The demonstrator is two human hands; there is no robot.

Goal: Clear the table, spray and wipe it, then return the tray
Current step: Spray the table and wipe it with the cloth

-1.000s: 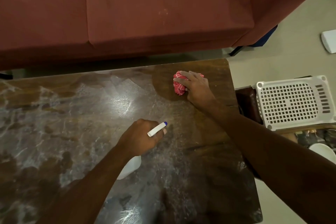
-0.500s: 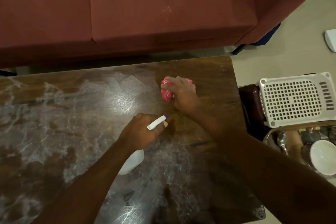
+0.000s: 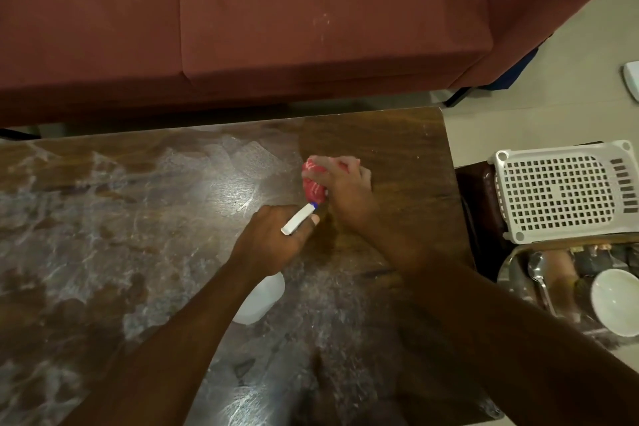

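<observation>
The dark wooden table (image 3: 103, 235) is smeared with whitish wet streaks over its left and middle parts; the far right corner looks wiped. My right hand (image 3: 349, 190) presses a crumpled red cloth (image 3: 314, 180) onto the tabletop near that corner. My left hand (image 3: 273, 239) grips a white spray bottle (image 3: 259, 297) by its neck, its blue-tipped nozzle pointing toward the cloth. The metal tray (image 3: 511, 270) sits to the right of the table, holding a spoon (image 3: 539, 273) and a white bowl (image 3: 615, 306).
A dark red sofa (image 3: 276, 28) runs along the far side of the table. A white perforated plastic basket (image 3: 563, 190) lies upturned to the right, beyond the tray. Pale floor tiles show at the upper right.
My right hand has dragged the red cloth leftward and toward me, from the far right corner to just beside the spray nozzle. The left hand with the bottle has stayed nearly still.
</observation>
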